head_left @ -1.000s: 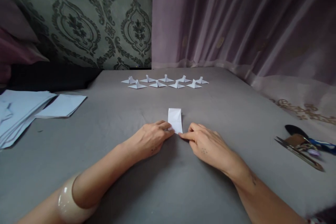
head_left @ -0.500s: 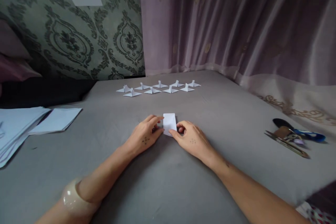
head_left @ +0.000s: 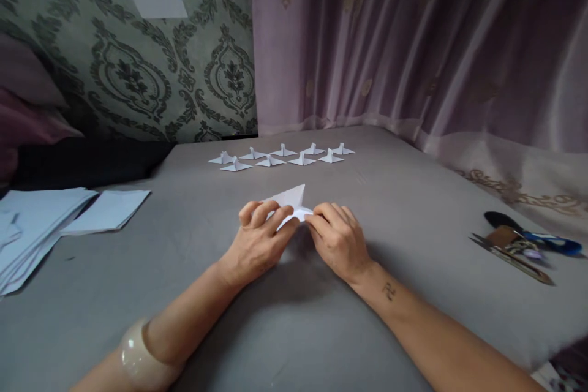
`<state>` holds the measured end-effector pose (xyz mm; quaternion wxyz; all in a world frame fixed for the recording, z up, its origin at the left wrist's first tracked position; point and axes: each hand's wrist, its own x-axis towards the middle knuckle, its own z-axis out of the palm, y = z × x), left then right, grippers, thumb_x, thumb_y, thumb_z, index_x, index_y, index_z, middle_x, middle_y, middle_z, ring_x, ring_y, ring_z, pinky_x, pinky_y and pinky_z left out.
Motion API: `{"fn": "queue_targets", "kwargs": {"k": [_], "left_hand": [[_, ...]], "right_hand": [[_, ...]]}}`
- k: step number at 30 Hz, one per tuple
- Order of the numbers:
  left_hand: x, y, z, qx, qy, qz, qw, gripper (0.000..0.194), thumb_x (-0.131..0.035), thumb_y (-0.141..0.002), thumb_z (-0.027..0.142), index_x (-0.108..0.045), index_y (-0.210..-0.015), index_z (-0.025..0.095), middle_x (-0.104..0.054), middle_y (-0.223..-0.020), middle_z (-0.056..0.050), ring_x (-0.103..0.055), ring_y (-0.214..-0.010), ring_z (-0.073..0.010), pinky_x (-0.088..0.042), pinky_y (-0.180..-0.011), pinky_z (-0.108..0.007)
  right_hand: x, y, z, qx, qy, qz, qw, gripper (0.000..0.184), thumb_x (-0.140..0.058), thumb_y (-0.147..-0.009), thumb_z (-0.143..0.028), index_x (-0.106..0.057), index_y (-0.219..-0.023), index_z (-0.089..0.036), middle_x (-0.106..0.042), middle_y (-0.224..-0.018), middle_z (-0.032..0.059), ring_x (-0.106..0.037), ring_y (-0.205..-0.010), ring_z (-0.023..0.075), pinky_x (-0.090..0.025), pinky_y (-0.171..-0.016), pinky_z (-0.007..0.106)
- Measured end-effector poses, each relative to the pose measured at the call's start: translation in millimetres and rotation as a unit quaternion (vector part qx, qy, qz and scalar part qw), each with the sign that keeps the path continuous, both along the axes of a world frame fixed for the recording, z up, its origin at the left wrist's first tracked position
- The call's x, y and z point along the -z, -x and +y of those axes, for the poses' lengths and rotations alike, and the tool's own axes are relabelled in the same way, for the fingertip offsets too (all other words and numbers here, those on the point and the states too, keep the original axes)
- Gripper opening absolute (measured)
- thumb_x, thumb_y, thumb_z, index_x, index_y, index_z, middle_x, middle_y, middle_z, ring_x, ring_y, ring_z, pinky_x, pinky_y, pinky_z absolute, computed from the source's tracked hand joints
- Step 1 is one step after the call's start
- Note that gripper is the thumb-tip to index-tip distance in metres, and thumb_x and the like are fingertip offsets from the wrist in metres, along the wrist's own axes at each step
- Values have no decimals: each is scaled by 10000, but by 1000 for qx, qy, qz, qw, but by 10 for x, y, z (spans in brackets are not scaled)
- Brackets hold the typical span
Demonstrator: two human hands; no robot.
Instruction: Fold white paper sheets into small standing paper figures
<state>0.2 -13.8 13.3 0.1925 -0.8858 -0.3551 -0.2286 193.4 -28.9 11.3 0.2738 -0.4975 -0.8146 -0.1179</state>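
Left hand (head_left: 257, 239): paper (head_left: 293, 197) pinched between thumb and fingers.
Right hand (head_left: 339, 236): paper's right end gripped by fingertips.

wide passage between hands (head_left: 337, 239) and right-side tools (head_left: 517, 261), folded paper figures (head_left: 302, 160) blocking far side, stacked sheets (head_left: 43, 217) blocking left

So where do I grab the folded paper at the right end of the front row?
I'd pinch that folded paper by its raised middle with your right hand, the nearer one, from above and your side. The middle stands up while the points spread low to either side, so it likely offers the surest grip; the back row sits close behind.
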Motion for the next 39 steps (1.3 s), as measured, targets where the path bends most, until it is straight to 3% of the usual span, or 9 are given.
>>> {"fn": "queue_targets", "kwargs": {"k": [4, 8, 11, 18, 26, 33, 39], "left_hand": [[42, -18, 38, 23, 53, 48, 997, 206, -407, -904, 124, -592, -869, 207, -659, -951, -42, -511, -977, -210, -285, -921, -415], [58, -69, 54, 71, 108, 75, 989, 216, -393, -909, 128, -575, -796, 158, -636, -848, -55, -538, -872, -190, -304, -919, -400], [50, -101, 40, 73, 139, 80, 984, 230, -374, -909, 123, -583, -816, 152, -620, -801, -57, -544, -815, -186, -335, -884, -387], [57, -115, 33, -2, 193, 5, 981, 321, -342, -957, 267, -612, -811, 176, -647, -849, -53, -568, -802, -179, -345, -829, -383], [180, -140, 78, -65, 224, -91, 968, 164, -445, -920, 299, -539, -993, 187, -693, -917, -53, -624, -871, -204, -325, -892, -421], [225, -147, 128, -60, 235, -117, 963, 192, -500, -879, 295, -500, -1046, 201, -685, -951, -49, -621, -910, -208, -335, -893, -410], [210, -126, 124, -53, 267, -140, 952, 292, -543, -797, 224, -469, -1080, 208, -657, -936, -34, -608, -893, -198, -296, -933, -439]], "right_hand": [[49, -12, -8, -27, 39, -44, 998, 244, -440, -904, -105, -662, -859, -195, -604, -846, 44, -500, -795, 165, -328, -732, 306], [67, -31, -62, -20, 118, -53, 991, 224, -454, -903, -130, -664, -889, -206, -586, -852, 39, -510, -817, 163, -349, -740, 293], [54, -60, -101, 8, 148, -44, 988, 204, -472, -905, -177, -673, -910, -214, -583, -843, 36, -530, -811, 160, -362, -719, 291], [74, -77, -103, 43, 191, -6, 981, 175, -513, -895, -241, -687, -905, -224, -614, -857, 25, -578, -767, 146, -366, -629, 271], [89, -44, -39, 88, 239, 76, 964, 182, -491, -896, -257, -666, -850, -234, -635, -852, 5, -587, -690, 125, -368, -606, 256], [117, -30, 1, 108, 261, 113, 952, 139, -517, -873, -257, -642, -818, -227, -640, -859, 10, -596, -708, 135, -367, -609, 255], [127, -48, -2, 69, 256, 118, 957, 102, -499, -889, -204, -600, -884, -210, -608, -916, 12, -570, -721, 119, -379, -634, 249]]}}
